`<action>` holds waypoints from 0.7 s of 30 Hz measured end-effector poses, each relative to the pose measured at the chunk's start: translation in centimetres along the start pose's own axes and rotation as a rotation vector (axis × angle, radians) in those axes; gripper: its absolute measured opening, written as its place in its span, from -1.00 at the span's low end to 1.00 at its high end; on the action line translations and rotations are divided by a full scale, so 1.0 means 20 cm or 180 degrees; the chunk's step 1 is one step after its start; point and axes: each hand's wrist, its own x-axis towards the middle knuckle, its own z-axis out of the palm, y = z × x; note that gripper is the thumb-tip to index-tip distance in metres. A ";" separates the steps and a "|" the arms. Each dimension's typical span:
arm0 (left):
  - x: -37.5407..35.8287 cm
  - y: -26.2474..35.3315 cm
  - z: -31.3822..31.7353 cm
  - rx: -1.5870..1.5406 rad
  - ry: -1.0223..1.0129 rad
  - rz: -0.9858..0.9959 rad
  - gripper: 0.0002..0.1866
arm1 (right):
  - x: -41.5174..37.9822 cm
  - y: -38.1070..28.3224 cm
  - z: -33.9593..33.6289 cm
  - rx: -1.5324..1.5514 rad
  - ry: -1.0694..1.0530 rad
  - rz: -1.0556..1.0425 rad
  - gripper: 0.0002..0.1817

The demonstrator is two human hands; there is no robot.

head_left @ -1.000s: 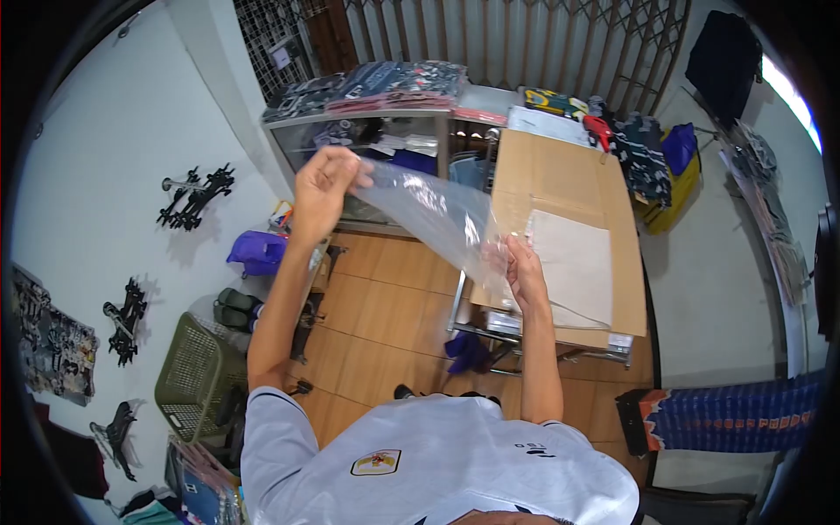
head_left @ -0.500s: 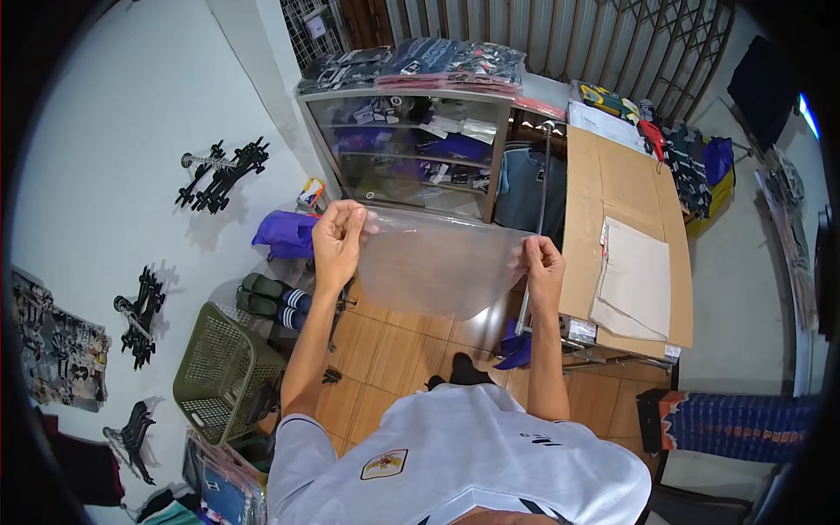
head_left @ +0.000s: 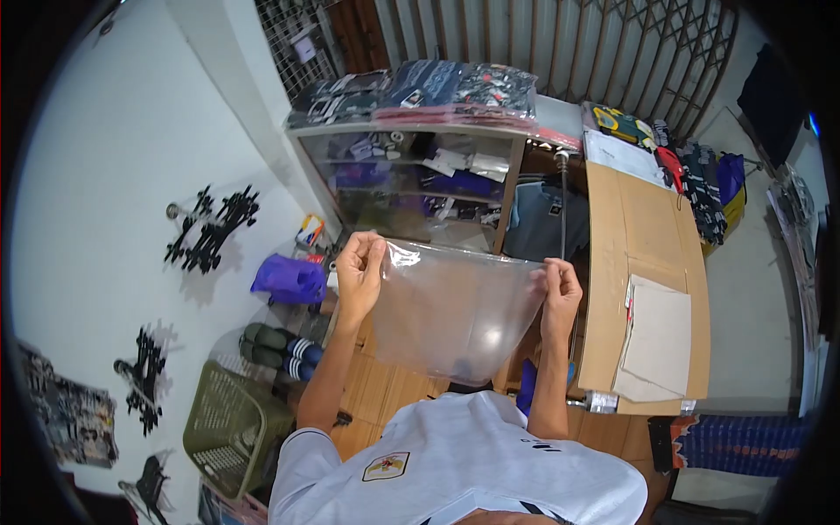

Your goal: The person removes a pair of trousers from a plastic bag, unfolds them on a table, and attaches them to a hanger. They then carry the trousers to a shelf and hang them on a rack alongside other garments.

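A clear plastic bag [head_left: 451,311] hangs stretched between my two hands, in front of a glass-fronted cabinet [head_left: 411,179]. Its upper left corner is pinched by my left hand [head_left: 360,271], thumb against fingers. At the upper right corner my right hand [head_left: 558,293] grips the same bag in a closed pinch. The bag's lower edge dangles free above the tiled floor, and light glares off its surface. Nothing can be seen inside it.
Packed garments [head_left: 420,92] lie on the cabinet top. A cardboard-covered table [head_left: 647,232] with pale sheets [head_left: 656,337] stands at right. To the left are a green basket [head_left: 232,424], a purple bag [head_left: 289,280], slippers [head_left: 267,346] and wall hooks with black hangers [head_left: 210,227].
The view has tilted, so the cabinet and table sit lower in it. Both hands and the bag appear lower and slightly further right. The grip on both corners is unchanged.
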 end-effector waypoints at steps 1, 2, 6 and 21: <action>0.08 -0.04 0.04 -0.0130 -0.0015 0.0038 -0.89 | 0.05 0.02 0.00 -0.0116 -0.0093 -0.0027 -0.80; 0.15 -0.07 0.06 -0.0088 -0.0040 0.0025 -0.89 | 0.08 0.06 0.00 -0.0238 -0.0180 -0.0044 -0.80; 0.42 -0.17 0.18 -0.0098 -0.0166 0.0004 -0.87 | 0.21 0.24 -0.02 -0.0416 -0.0374 0.0180 -0.78; 1.33 -0.66 0.72 -0.0086 -0.1308 0.0044 -0.86 | 1.02 0.23 -0.10 -0.0522 0.1200 -0.0437 -0.74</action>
